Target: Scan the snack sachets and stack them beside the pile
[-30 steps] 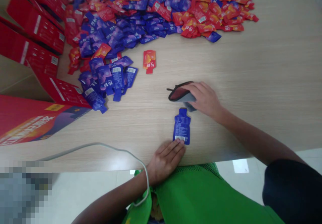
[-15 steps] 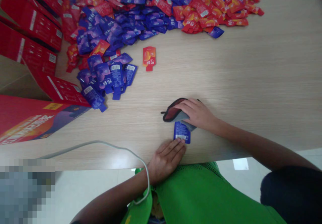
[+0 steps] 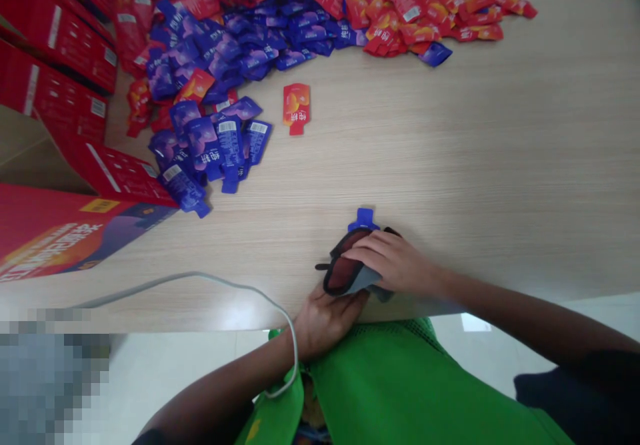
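Note:
My right hand (image 3: 397, 258) is closed on a grey and dark red cloth pad with black edging (image 3: 345, 273), pressing it over a blue sachet (image 3: 365, 217). Only the sachet's spout end shows beyond the pad; the rest is covered. At the table's front edge, my left hand (image 3: 327, 322) lies low and flat with fingers stretched toward the sachet's near end. The pad overlaps its fingertips, so their contact with the sachet is hidden. Farther up the table, a single red sachet (image 3: 297, 107) lies apart.
A long heap of red and blue sachets (image 3: 260, 38) spreads along the back. A smaller blue pile (image 3: 210, 145) lies nearer. Open red boxes (image 3: 75, 112) and a larger printed red carton (image 3: 55, 232) stand at left. A pale cable (image 3: 200, 276) crosses the front edge to my left wrist.
My right hand has drawn the pad toward me, from the sachet's far end to its near end. The spout end is now uncovered and the printed lower part hidden. My left hand stays in place.

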The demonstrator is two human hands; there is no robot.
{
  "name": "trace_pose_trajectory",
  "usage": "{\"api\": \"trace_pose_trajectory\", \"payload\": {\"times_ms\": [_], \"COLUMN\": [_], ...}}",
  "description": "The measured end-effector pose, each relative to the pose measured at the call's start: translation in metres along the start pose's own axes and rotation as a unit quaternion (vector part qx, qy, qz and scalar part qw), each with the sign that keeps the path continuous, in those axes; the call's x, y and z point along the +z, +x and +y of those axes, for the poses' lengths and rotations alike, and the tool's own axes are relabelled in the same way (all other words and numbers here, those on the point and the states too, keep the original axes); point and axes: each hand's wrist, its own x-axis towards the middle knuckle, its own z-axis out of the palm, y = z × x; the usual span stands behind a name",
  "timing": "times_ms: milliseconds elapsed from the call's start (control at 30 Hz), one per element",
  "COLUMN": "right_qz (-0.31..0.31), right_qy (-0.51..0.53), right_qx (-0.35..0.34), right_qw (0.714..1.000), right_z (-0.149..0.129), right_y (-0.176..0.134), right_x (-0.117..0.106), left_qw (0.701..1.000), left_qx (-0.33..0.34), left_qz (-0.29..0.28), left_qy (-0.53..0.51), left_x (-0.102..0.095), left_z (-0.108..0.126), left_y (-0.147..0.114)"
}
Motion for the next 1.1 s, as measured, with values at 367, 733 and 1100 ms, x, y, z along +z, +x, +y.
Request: {"api": "trace_pose_trajectory", "payload": {"times_ms": [367,733,1100], "right_qz": [0.130,0.385,0.398], "right_qy": [-0.091,0.020,0.077], "right_qx": [0.133,0.364,0.391], "right_qw": [0.978,0.848,0.826], "right_z": [0.099,0.098,0.103], "right_y": [0.045,-0.045,-0.054], "right_x": [-0.037,-0.031,-0.019], "left_qw": [0.999,0.980,0.963], "left_qx": [-0.006,-0.196,-0.225], "left_qz": [0.035,0.010,-0.071], "left_qy": [-0.019,0.030,-0.128], "left_x": [-0.012,-0.025,-0.006], "left_z": [-0.002,-0.055,-0.063], "left_y": [0.018,0.108,0.140]}}
